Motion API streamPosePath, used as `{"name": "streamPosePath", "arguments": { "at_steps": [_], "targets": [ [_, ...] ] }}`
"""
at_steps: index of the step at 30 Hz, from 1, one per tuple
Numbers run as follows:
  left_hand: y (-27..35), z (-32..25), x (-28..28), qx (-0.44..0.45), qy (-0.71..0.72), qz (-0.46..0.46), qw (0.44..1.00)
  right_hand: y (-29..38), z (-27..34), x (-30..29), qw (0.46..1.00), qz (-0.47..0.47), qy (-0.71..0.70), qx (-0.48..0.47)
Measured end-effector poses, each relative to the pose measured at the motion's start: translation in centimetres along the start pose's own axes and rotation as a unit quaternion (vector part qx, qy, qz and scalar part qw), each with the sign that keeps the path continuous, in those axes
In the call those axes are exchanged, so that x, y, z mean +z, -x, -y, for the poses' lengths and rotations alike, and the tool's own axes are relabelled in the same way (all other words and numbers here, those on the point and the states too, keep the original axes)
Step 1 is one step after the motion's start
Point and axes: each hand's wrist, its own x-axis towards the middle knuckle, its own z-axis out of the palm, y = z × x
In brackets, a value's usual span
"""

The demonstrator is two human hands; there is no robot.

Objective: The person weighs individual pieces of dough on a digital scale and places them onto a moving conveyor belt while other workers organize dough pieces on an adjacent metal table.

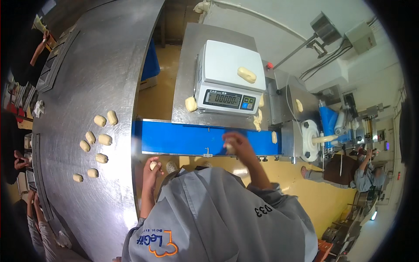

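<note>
My left hand (151, 172) is curled around a pale dough piece (153, 165) beside the edge of the steel table (81, 65). Over the blue conveyor belt (173, 137), my right hand (241, 147), blurred, has a dough piece (230, 148) in its fingers. Another dough piece (274, 137) lies at the belt's right end, near the white round outlet (309, 140) of a machine. Several dough pieces (105, 140) are scattered on the steel table to my left. On the CAS digital scale (229, 55) rests one more dough piece (247, 75).
The scale stands on a steel stand (183, 75) behind the belt, with a dough lump (191, 104) at its left and dough scraps (258, 121) at its right. Metal trays (54, 70) and co-workers' hands (34, 198) line the table's far side. Another person (340, 170) is at right.
</note>
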Motion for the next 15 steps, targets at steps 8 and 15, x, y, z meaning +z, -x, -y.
{"name": "streamPosePath", "arguments": {
  "at_steps": [8, 15],
  "targets": [
    [0.2, -4.2, -4.3, 0.028, 0.016, -0.047, 0.998, -10.6, 17.6, -3.3, 0.709, -0.245, 0.566, -0.342],
    [3.5, -6.0, -9.9, 0.088, 0.094, -0.163, 0.978, -17.7, 18.6, -5.5, 0.713, -0.03, 0.655, -0.248]
  ]
}}
